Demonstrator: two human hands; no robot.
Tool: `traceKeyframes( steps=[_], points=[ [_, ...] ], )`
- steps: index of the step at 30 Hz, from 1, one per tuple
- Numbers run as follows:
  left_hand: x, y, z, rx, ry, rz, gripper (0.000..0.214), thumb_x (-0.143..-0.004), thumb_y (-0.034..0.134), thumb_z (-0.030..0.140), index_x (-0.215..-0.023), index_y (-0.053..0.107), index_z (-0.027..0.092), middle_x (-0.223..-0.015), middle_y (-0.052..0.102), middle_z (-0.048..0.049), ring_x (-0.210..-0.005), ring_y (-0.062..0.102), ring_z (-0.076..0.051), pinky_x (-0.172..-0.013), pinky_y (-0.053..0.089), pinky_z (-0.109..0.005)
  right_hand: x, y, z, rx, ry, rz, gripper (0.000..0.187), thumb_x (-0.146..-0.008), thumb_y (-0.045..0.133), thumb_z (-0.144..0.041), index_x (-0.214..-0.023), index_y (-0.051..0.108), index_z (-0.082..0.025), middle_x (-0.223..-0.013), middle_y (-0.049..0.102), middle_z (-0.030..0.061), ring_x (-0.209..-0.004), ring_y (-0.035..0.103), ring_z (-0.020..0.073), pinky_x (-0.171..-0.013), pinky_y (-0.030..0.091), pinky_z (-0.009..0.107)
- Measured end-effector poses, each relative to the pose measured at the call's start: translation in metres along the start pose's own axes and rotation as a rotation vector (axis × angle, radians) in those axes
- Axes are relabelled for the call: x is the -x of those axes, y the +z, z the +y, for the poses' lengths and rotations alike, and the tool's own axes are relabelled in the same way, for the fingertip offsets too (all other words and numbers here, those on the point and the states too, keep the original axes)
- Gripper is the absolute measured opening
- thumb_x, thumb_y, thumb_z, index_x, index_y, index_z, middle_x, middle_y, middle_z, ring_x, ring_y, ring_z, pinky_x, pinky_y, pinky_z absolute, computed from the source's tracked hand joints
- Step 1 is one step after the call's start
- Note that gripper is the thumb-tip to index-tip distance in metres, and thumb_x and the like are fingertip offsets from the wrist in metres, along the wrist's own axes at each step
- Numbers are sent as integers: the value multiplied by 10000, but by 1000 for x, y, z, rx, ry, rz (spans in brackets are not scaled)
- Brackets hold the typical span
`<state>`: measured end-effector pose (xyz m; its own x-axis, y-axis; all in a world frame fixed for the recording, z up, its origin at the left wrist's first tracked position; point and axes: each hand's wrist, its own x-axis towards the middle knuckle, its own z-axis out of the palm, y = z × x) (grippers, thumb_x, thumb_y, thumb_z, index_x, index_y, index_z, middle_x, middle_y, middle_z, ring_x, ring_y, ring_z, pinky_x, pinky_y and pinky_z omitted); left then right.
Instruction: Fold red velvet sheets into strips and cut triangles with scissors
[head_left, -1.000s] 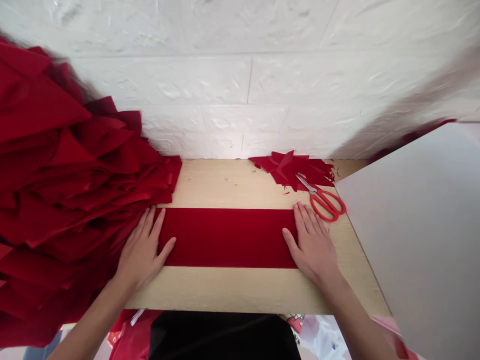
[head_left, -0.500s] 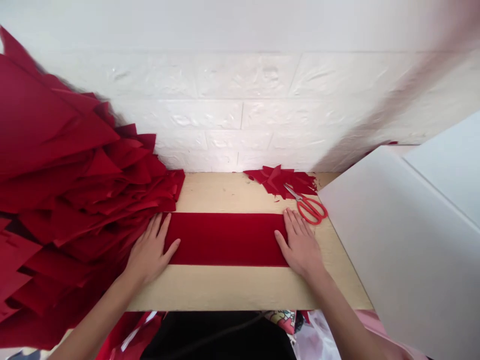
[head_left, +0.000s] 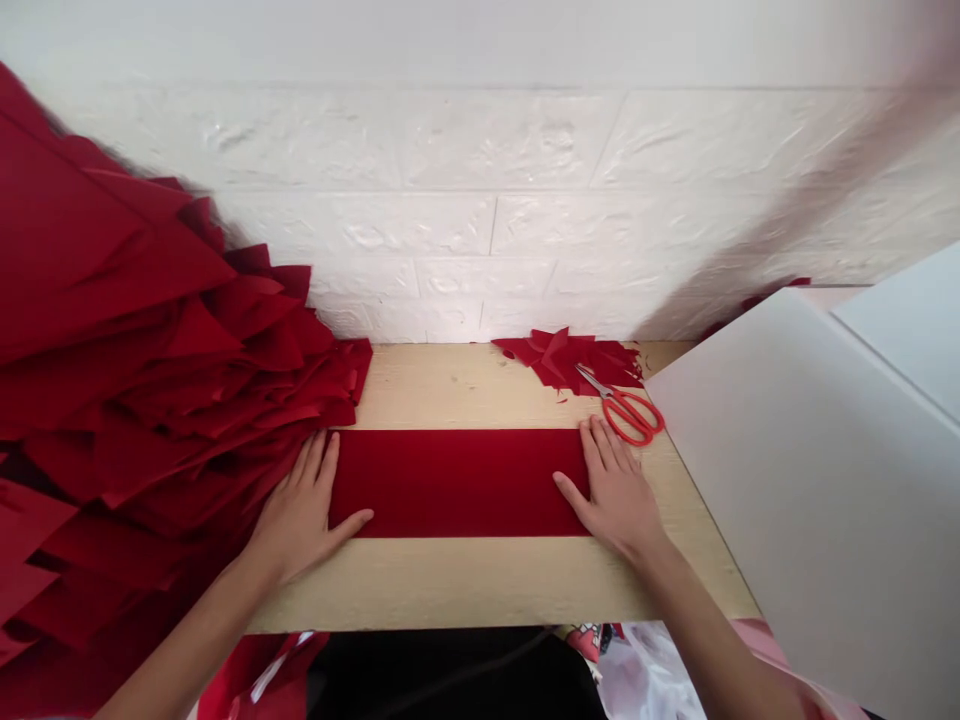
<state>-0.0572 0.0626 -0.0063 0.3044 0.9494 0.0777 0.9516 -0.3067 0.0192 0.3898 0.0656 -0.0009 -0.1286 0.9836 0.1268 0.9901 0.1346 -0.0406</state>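
Observation:
A flat dark red strip of cloth (head_left: 457, 484) lies lengthwise across the pale wooden table (head_left: 450, 580). My left hand (head_left: 306, 505) rests flat on its left end, fingers spread and thumb reaching over the strip. At the opposite end lies my right hand (head_left: 615, 485), palm down, fingers stretched out, with the thumb on the cloth. Just beyond the right fingertips are scissors with red-orange handles (head_left: 630, 412); their blades point toward small red scraps (head_left: 562, 358) by the wall.
A tall heap of red cloth pieces (head_left: 165, 360) fills the left side, close to my left hand. On the right stands a large white panel or box (head_left: 810, 470). A white brick-patterned wall (head_left: 450, 220) borders the table's far edge.
Both hands stay flat at the strip's ends. My left thumb has spread further from its fingers, and my right hand appears slightly further right as the view shifts a little.

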Motion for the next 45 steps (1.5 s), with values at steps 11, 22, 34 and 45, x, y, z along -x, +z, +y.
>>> traceKeyframes(
  steps=[11,22,34,45],
  points=[
    [-1,-3,0,13,-1,-16,1056,-866,484,698,-1605,144,25,-1639,255,-285,-1499,323,-419,-1142,392,-517,2,1,3,12,-25,-30,866,-1012,364,-581,-1650,-28,-146,-1684,161,204,-1546,243,362,-1185,337,591],
    [6,6,-10,105,61,41,898,-985,373,534,-1618,-44,54,-1648,198,-305,-1518,265,-431,-1148,377,-561,7,-6,4,-112,-83,67,694,-1054,295,-361,-1654,-10,-192,-1713,38,161,-1575,148,324,-1199,334,563],
    [14,-33,26,97,525,143,267,-995,502,280,-1147,704,196,-1126,707,-106,-1110,621,-240,-990,506,-361,24,-54,-54,-190,-567,6,390,-999,509,-447,-1203,690,-169,-1162,720,119,-1131,632,272,-1017,514,454],
    [-24,-61,26,363,259,-144,263,-1027,372,295,-939,602,205,-885,717,-33,-764,679,-170,-678,471,-272,19,-43,-67,-35,-466,80,316,-997,522,-357,-1154,709,-156,-1068,735,115,-961,667,245,-854,526,368]
  ],
)
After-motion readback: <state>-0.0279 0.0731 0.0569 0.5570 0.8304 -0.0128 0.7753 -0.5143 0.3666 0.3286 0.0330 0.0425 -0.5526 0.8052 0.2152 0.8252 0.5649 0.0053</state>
